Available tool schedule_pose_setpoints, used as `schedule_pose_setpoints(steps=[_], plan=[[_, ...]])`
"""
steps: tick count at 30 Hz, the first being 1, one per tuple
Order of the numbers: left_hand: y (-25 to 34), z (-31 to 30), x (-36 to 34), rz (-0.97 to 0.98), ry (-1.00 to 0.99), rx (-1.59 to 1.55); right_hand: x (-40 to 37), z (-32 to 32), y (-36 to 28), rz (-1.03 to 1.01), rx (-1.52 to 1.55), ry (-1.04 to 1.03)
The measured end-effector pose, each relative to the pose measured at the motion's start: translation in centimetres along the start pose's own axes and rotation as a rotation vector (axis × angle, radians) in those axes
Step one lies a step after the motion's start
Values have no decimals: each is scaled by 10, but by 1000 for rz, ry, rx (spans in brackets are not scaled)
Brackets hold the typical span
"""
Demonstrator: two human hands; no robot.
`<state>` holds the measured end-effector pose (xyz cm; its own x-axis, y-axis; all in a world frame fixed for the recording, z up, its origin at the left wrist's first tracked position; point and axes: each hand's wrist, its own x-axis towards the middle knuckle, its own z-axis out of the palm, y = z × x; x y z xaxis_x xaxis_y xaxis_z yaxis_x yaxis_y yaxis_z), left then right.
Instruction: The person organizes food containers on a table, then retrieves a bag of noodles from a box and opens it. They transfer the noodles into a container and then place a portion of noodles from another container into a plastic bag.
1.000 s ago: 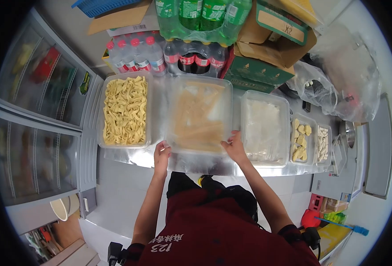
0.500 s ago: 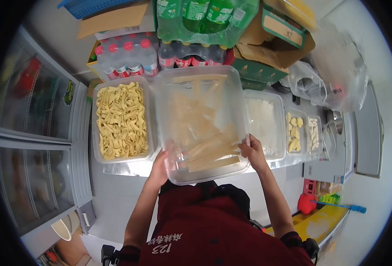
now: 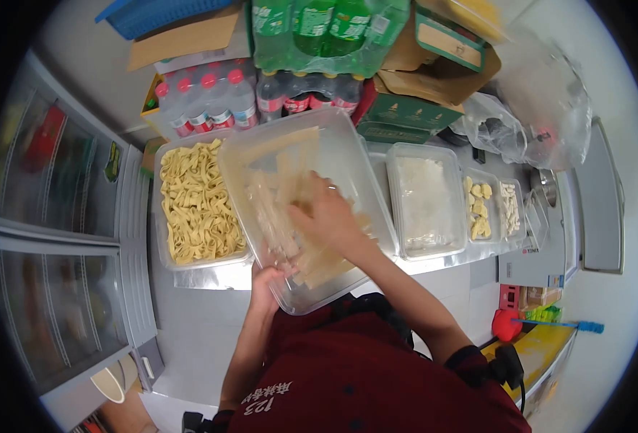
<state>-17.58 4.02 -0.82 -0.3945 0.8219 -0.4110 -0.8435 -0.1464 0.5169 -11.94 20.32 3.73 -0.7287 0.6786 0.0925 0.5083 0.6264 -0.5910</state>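
A clear plastic tub is held tilted in front of me, partly over the counter edge. Flat, beige, translucent strips lie inside it. My left hand grips the tub at its near left corner, with fingers showing through the plastic beneath. Inside the tub, my right hand is over the strips, thumb and fingers apart and slightly blurred. Whether it presses on the strips is hard to see. To the left stands a tub of wide yellow noodles, its right side overlapped by the held tub.
Right of my hands sit a tub with pale, whitish contents, a small tray of yellow pieces and a tray of white pieces. Bottle packs and cardboard boxes line the back. A glass-door fridge stands left.
My right hand has let go of the tub's right rim and moved left into the tub over the strips. The tub has shifted left and turned, with my left hand still holding it.
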Motion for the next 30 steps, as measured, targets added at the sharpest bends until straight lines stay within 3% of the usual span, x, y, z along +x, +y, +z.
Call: schedule_pose_setpoints(steps=[2,5,7,8,10,19,23,25,26,28,29,30], plan=[[-9,-1,-10,37,81,65,11,18,-12,-38,-17,78],[-14,-6,-23,-31,72,39,17,20,-32,-94,-68,-23],[-15,-9,-31,-70,134,8,22,23,-36,-21,120,-269],[-16,-9,-33,-54,146,6,25,20,-34,-38,127,-278],[-12,3,-35,-29,83,81,26,2,-24,-48,130,-488],[-1,7,-21,-7,40,93,-23,-37,0,-510,-40,-445],[0,18,-20,-12,0,-49,-24,-52,29,-493,-71,-542],[-1,17,-20,5,9,-74,-21,-75,33,-416,238,-365],[-2,16,-21,22,13,-98,-20,-83,35,-416,241,-369],[-4,17,-23,44,24,-98,-19,-95,37,-340,159,-203],[-5,17,-23,64,30,-94,-22,-102,34,-345,160,-210],[-7,16,-23,69,37,-99,-32,-107,29,-198,-43,-333]])
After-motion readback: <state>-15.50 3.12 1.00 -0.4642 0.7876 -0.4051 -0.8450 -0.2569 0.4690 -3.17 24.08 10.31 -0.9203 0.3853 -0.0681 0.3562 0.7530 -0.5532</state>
